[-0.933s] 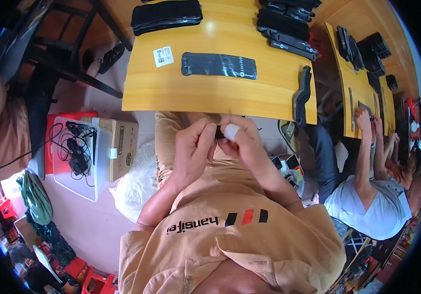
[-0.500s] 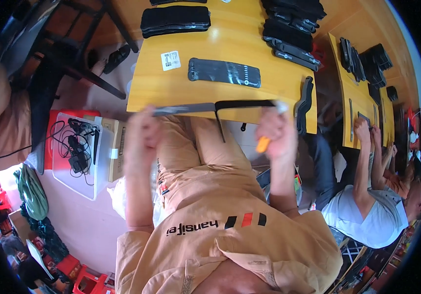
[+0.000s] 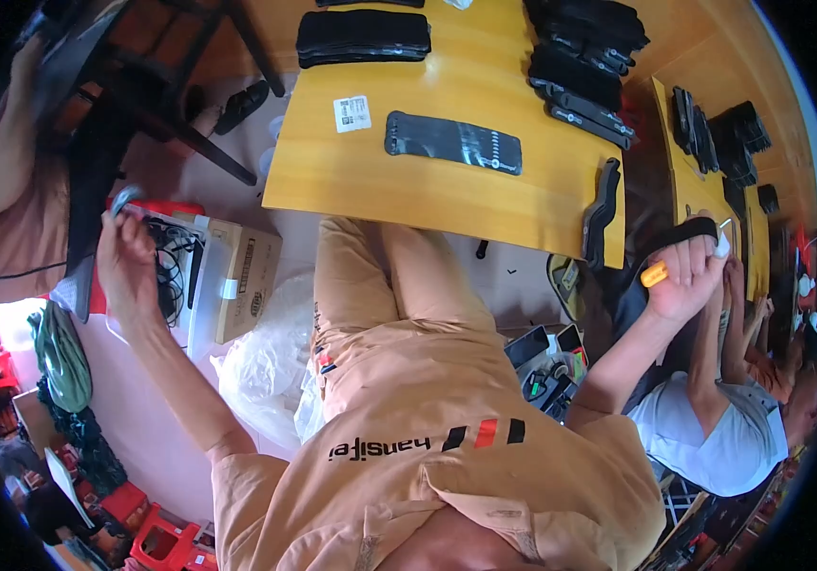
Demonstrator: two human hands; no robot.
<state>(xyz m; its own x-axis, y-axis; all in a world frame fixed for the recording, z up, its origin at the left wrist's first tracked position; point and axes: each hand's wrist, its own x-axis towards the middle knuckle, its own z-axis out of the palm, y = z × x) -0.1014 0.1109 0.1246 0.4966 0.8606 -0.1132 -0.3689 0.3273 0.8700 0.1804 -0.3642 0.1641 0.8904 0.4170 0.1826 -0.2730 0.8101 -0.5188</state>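
Far out to the left, my left hand (image 3: 133,252) is raised above the plastic bin, its fingers closed on a small shiny grey piece (image 3: 125,198) whose kind I cannot make out. My right hand (image 3: 689,276) is out past the table's right edge, closed round an orange-handled tool (image 3: 654,274) with a white part and a thin metal tip at its other end. A black strap (image 3: 680,233) bends over the knuckles of that same hand, partly hidden by it. On the table (image 3: 351,176) between my arms lies a flat dark packaged strip (image 3: 454,143).
A white label (image 3: 352,113) and stacks of black straps (image 3: 364,38) lie on the table, with a curved black piece (image 3: 602,214) at its right edge. Below left are the clear bin of cables (image 3: 169,276), a cardboard box (image 3: 249,281) and a plastic bag (image 3: 271,366). People (image 3: 713,419) sit nearby.
My hands have swung wide apart, left hand to the left and right hand to the right. The dark strap stretched between them is now in the right hand, the grey piece in the left.
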